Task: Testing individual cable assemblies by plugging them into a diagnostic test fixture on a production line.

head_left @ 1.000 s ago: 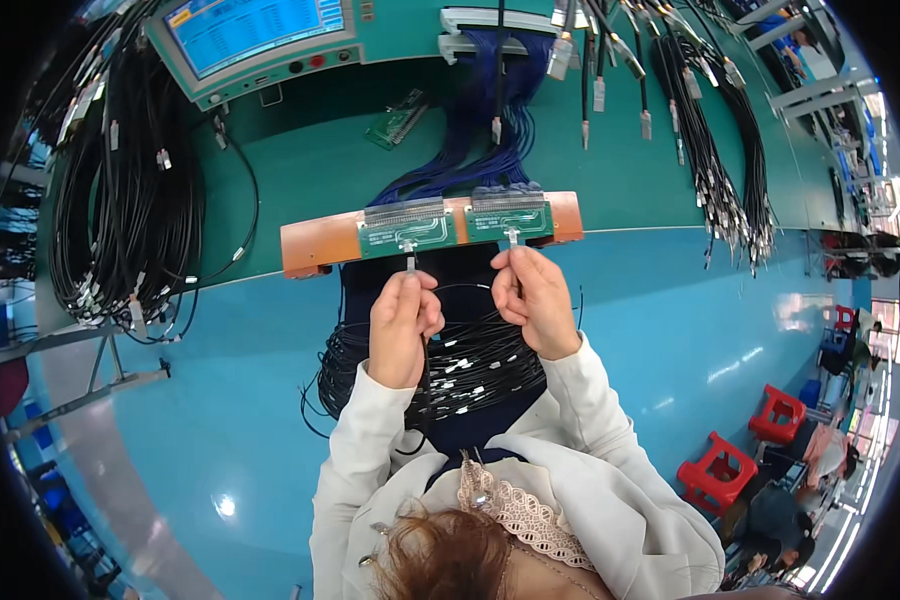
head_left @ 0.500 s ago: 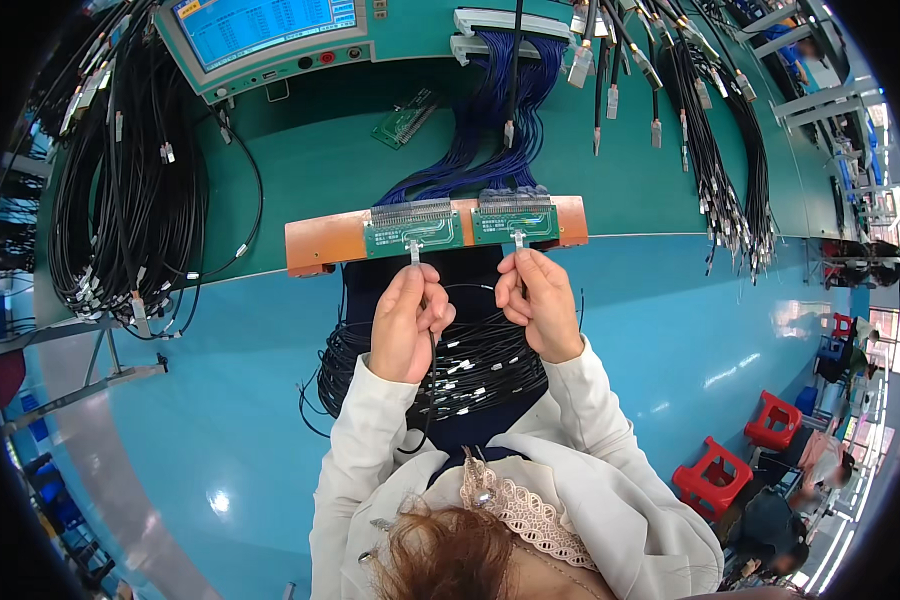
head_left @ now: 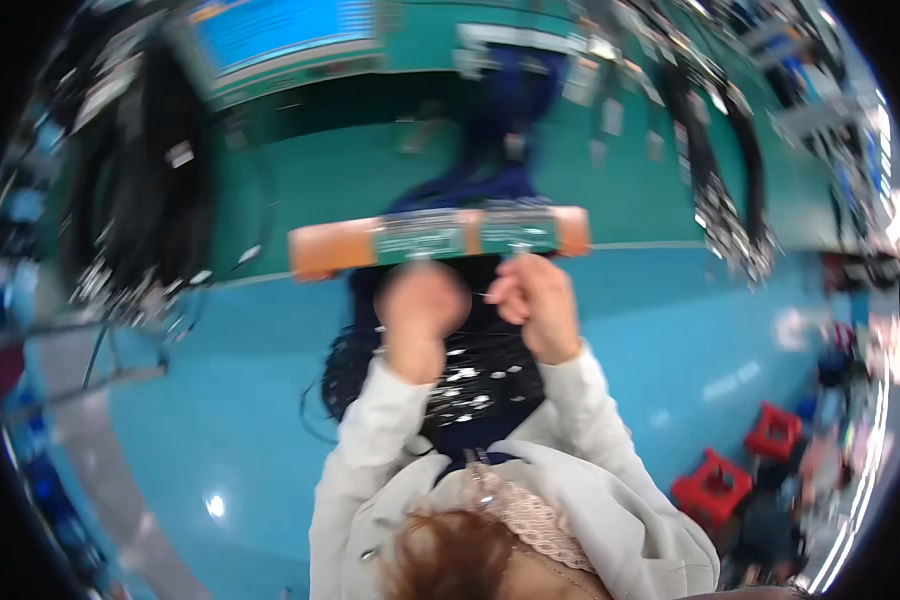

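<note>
At the table's front edge, an orange-brown block (head_left: 332, 246) carries two green circuit boards, the left board (head_left: 420, 236) and the right board (head_left: 518, 232). Dark blue wires (head_left: 505, 140) run back from them. My right hand (head_left: 540, 305) is closed in a pinch just below the right board, on the small silvery plug of a black cable. Motion smears my left hand (head_left: 420, 305), just below the left board; its fingers and anything in them cannot be made out. A coil of black cables with silvery ends (head_left: 470, 378) lies across my lap.
A tester with a blue screen (head_left: 288, 32) stands at the back left of the green table (head_left: 345, 165). Black cable bundles hang at the left (head_left: 145, 190) and right (head_left: 705, 165). Two red stools, one nearer (head_left: 710, 488) and one farther (head_left: 773, 430), stand at the lower right.
The picture has become blurred and the scene has shifted slightly. My left hand, earlier pinching a cable plug at the left board, is now smeared. My right hand stays near the right board.
</note>
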Action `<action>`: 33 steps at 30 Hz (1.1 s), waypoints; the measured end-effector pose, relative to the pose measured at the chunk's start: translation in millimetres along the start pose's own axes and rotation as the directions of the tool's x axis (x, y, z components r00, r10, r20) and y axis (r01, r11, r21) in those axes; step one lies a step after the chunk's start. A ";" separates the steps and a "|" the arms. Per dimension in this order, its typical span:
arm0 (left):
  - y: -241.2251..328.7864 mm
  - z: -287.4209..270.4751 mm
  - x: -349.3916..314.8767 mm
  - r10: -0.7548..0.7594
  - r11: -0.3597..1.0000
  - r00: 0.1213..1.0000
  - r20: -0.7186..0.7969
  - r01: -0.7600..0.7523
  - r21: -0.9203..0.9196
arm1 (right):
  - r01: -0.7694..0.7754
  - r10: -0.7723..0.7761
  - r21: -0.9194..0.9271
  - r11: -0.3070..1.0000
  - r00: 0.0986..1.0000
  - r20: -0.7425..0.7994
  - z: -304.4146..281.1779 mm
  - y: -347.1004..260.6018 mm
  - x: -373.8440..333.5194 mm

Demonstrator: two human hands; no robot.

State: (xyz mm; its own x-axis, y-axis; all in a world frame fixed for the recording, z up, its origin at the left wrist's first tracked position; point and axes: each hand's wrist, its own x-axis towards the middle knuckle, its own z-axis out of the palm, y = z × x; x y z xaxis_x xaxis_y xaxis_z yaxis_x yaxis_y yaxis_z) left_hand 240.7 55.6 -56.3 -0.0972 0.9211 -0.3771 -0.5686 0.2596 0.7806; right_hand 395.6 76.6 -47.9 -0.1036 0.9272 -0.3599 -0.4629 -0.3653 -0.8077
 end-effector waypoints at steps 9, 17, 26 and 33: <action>106.7 -95.1 -20.7 0.800 0.428 0.582 -0.145 -0.384 0.818 | 0.289 -0.515 -0.884 0.368 0.854 0.065 -22.1 -55.0 -44.3; 261.5 -223.7 -14.8 0.973 0.180 0.172 -0.153 -0.153 0.972 | 0.365 -0.227 -0.778 0.511 0.930 0.288 41.9 -23.5 -78.3; 293.4 -250.0 1.7 0.816 0.560 0.353 -0.457 -0.289 0.776 | 0.396 -0.155 -0.793 0.462 0.917 0.368 71.0 -9.8 -87.3; 250.5 -164.8 -55.9 0.533 0.739 0.797 -0.286 -0.602 -0.301 | 0.142 0.119 -0.390 0.910 0.810 0.574 132.3 5.6 -40.8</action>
State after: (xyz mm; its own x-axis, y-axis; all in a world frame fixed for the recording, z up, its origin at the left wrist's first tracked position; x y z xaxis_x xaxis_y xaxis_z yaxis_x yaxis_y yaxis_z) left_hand -31.0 21.3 78.1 -0.6138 0.7890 -0.0271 -0.6076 -0.4502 0.6544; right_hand 280.7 47.6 24.0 -0.6441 0.7555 -0.1201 -0.0922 -0.2325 -0.9682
